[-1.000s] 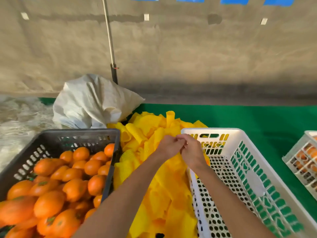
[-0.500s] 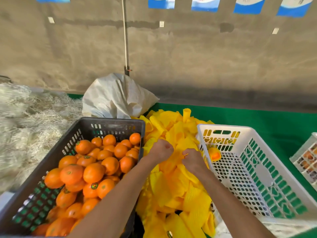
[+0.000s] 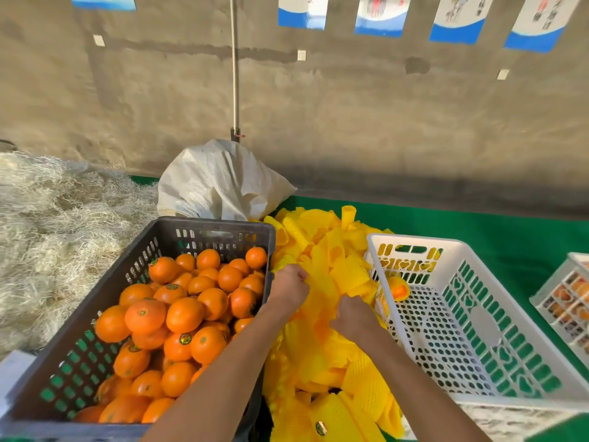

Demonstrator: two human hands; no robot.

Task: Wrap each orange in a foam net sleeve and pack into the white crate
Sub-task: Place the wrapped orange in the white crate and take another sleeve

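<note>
Fingers of my left hand [image 3: 288, 287] were curled into the yellow foam net sleeves [image 3: 322, 314], pinching a fold of one; those of my right hand [image 3: 352, 317] were tucked down into the same heap, gripping foam, though I could not see which sleeve. On my left, the dark crate [image 3: 79, 317] held the loose oranges [image 3: 185, 314] — firm, smooth-skinned, heavy enough to want a whole-palm hold, I judged. Between the crates lay the sleeve pile, soft, feather-light and springy, best taken at an open rim and stretched wide. On my right, the white crate [image 3: 452, 247] held one wrapped orange [image 3: 398, 290] near its far end — bruisable, so better set in than dropped.
</note>
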